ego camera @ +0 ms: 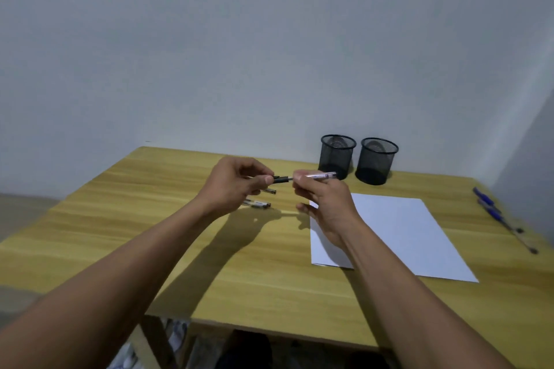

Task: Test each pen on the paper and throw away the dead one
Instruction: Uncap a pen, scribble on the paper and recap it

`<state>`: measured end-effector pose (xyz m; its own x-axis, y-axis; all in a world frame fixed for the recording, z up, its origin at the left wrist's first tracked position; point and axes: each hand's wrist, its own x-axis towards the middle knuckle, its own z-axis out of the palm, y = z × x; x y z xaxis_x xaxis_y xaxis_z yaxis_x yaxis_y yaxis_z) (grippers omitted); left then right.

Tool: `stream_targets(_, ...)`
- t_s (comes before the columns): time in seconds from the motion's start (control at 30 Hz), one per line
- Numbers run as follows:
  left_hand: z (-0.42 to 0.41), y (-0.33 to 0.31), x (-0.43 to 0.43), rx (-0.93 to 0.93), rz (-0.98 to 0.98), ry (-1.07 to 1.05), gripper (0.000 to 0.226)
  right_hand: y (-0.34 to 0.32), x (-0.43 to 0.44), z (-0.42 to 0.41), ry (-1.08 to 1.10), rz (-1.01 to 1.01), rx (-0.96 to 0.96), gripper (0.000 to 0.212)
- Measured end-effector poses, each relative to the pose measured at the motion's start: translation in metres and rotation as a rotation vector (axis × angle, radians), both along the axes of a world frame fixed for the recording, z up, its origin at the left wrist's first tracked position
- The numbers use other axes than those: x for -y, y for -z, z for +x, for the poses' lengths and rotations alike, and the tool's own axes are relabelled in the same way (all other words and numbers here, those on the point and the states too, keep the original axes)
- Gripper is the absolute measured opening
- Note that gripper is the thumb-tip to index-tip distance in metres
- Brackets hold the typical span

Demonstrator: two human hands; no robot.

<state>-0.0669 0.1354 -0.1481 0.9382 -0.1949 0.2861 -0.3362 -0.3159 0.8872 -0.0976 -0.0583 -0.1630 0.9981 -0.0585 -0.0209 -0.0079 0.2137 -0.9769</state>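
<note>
While both hands hold one pen (311,177) up above the counter (209,263), its long axis runs roughly level, left to right across the view. Left hand (236,186) fingers (267,179) are pinched on the black cap (281,179) at the pen's left end; right hand (326,204) fingers (299,177) are clenched around the clear barrel, whose far end sticks out to the right toward the two mesh cups (358,159). Cap and barrel look nearly together along that axis; can't tell if the cap is fully seated or partly off. My read: uncapping step, so the pull has to go straight along the axis, left hand outward to the left, right hand holding steady. Tip then faces left, away from the paper (404,234), which lies on the counter just below and to the right of the right hand, so the barrel needs flipping in the right fingers before writing. Two more pens (260,198) lie on the counter just under the left hand, and two blue pens (494,213) near the right edge, well apart from the hands. Paper shows no visible marks. Which cup is for rejects I can't tell; both look empty from here.
</note>
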Motion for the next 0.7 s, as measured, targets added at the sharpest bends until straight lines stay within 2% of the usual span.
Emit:
stream_targets(0.23, 0.015, -0.010, 0.042, -0.083, -0.117, 0.067, 0.011, -0.005, 0.026, 0.002, 0.060, -0.013, 0.115, 0.006)
stream_targets(0.47, 0.037, -0.019, 0.062, -0.197, -0.064, 0.165, 0.009, -0.004, 0.049, 0.020, 0.142, 0.089, 0.088, 0.007)
stream_targets(0.6, 0.046, -0.015, 0.072, -0.066, 0.070, 0.162, 0.009, 0.003, 0.055, 0.025, 0.178, 0.157, 0.049, 0.008)
stream_targets(0.7, 0.050, -0.007, 0.077, -0.115, 0.042, 0.158, 0.010, 0.011, 0.058, 0.028, 0.199, 0.167, 0.038, 0.009)
